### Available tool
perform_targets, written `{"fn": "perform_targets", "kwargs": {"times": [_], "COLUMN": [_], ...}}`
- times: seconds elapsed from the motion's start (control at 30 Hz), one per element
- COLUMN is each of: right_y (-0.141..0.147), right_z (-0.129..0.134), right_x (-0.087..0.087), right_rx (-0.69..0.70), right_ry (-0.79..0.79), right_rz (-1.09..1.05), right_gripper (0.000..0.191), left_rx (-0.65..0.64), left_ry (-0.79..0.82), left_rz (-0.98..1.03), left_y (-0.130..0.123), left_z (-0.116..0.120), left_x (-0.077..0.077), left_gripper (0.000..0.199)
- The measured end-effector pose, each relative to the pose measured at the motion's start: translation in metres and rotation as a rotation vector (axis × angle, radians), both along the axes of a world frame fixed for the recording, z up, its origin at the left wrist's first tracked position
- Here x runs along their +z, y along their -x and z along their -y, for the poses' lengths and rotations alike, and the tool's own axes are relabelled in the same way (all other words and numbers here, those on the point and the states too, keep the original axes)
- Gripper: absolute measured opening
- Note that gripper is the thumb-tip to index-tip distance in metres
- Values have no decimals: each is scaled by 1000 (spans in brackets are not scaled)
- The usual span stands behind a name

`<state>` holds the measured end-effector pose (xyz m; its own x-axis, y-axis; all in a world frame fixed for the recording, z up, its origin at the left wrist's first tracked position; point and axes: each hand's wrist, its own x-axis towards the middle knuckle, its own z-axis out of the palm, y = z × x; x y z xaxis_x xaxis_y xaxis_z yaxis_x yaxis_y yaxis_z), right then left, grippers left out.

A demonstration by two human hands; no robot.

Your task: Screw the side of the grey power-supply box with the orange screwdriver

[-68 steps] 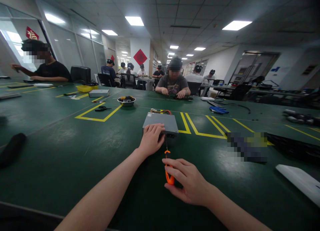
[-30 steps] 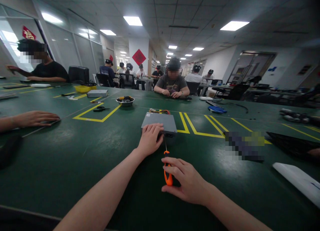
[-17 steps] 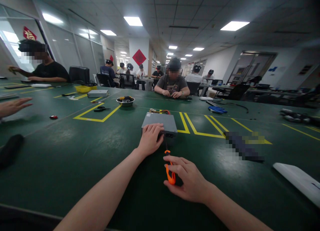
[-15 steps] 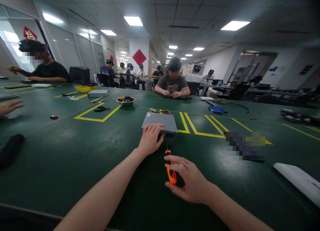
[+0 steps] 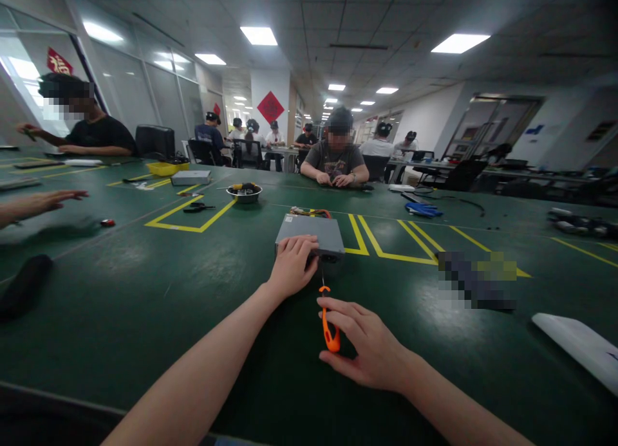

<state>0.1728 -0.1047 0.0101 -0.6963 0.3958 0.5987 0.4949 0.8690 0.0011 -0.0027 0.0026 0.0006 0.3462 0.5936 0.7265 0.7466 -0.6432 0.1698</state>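
Observation:
A grey metal power supply unit [image 5: 309, 230] lies on the green table in front of me. Its coloured wires [image 5: 304, 212] show at the far side, and a dark socket faces my side. My left hand [image 5: 295, 266] grips the near left corner, fingers over the top and thumb at the front face. A screwdriver with an orange and black handle [image 5: 332, 336] is held between the fingers of my right hand [image 5: 369, 346]. Its thin shaft points at the front face of the unit, below the socket; where the tip touches cannot be made out.
A metal bowl [image 5: 244, 194] with tools stands beyond, left of the unit. Black pliers [image 5: 199, 207], a grey box [image 5: 191, 177] and a yellow tray [image 5: 167, 168] lie further left. Blue gloves [image 5: 423, 209] are at right. A co-worker's hand [image 5: 53, 204] reaches in from the left.
The orange handle has turned slightly in my right hand. My left hand stays on the unit. The co-worker's hand at the left has moved further right over the table.

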Motion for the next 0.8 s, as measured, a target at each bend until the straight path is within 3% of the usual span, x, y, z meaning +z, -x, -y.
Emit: {"fn": "perform_targets", "kwargs": {"times": [0.23, 0.47, 0.6, 0.8], "right_y": [2, 2, 4, 6], "right_z": [-2, -1, -1, -7], "right_x": [-3, -2, 3, -11], "right_rx": [15, 17, 29, 29], "right_ry": [-51, 53, -32, -52], "right_rz": [44, 50, 85, -27], "right_gripper": [31, 39, 32, 32], "left_rx": [14, 13, 12, 30], "left_ry": [3, 1, 8, 18], "left_rz": [-4, 9, 0, -6], "left_y": [-1, -1, -1, -1], "left_z": [1, 2, 1, 1], "left_x": [1, 1, 1, 1], "left_gripper": [20, 20, 20, 19]}}
